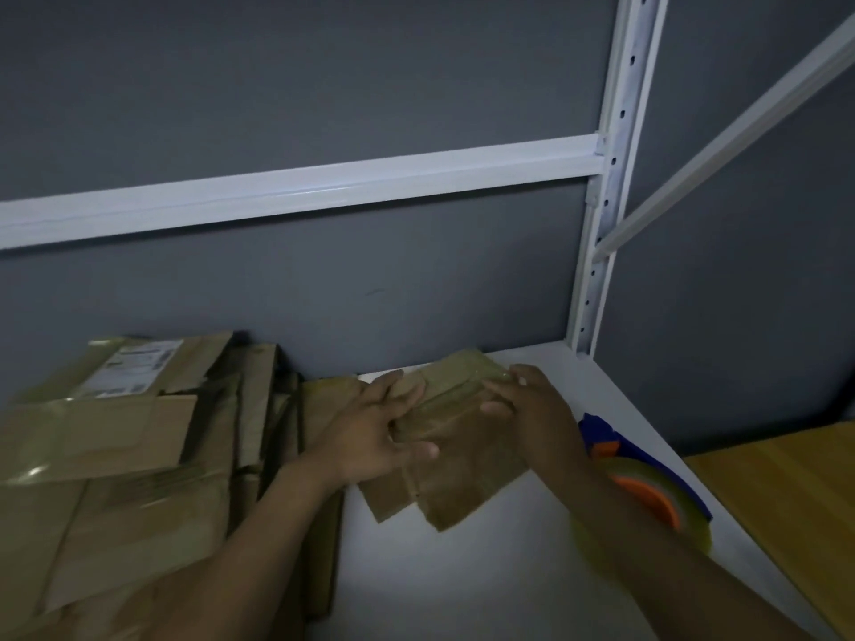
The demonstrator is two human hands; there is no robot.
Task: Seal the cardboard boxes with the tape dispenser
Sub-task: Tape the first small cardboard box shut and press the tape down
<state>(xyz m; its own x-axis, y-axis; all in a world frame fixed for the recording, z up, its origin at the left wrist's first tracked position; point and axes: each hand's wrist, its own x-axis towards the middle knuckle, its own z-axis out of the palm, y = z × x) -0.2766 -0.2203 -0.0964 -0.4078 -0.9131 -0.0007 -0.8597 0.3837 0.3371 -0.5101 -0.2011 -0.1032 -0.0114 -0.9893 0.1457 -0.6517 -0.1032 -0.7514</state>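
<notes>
The left hand (377, 434) and right hand (532, 409) grip the small cardboard box (462, 460) above the white shelf (439, 576), left fingers spread over one end, right fingers curled round the other; the tape dispenser (647, 495) lies beside the right forearm

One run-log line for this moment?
left hand: grips small box | right hand: grips same box | tape dispenser: on shelf, unheld | cardboard pile: left

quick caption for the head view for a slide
Left hand and right hand hold a small taped cardboard box over a white shelf, tape dispenser lying nearby.
</notes>
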